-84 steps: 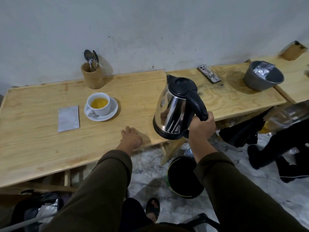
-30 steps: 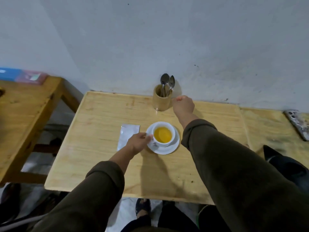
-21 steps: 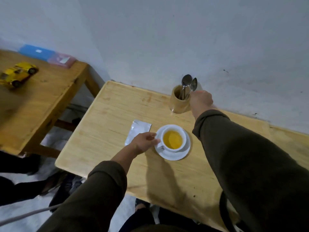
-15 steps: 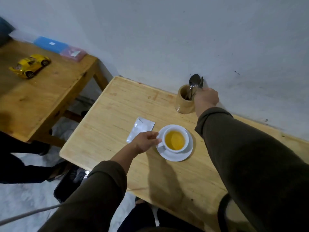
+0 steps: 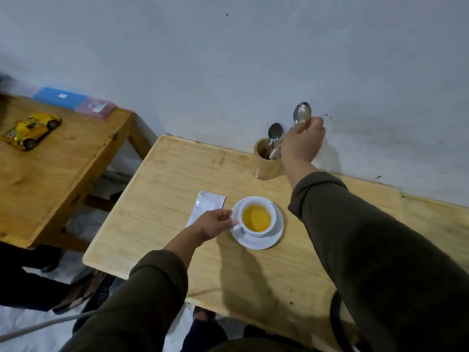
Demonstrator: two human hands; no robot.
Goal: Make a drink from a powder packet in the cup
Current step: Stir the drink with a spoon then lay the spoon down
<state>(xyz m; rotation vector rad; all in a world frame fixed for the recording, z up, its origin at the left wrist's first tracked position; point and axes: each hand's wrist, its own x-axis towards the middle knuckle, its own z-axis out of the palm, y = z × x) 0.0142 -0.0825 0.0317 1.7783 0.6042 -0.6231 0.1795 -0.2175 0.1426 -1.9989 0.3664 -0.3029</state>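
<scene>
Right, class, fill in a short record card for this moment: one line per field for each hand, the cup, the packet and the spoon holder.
Left hand: at the cup's handle, steadying it
Right hand: gripping a spoon, its lower end at the holder's mouth
Cup: white, on a saucer, holds yellow liquid
Packet: silver, flat on the table, left of the saucer
Spoon holder: wooden, by the wall, one spoon inside

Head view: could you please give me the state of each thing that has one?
Cup: upright on saucer, holds yellow liquid.
Packet: flat on table.
Spoon: lifted, gripped by right hand.
Second spoon: standing in holder.
Left hand: at cup's handle.
</scene>
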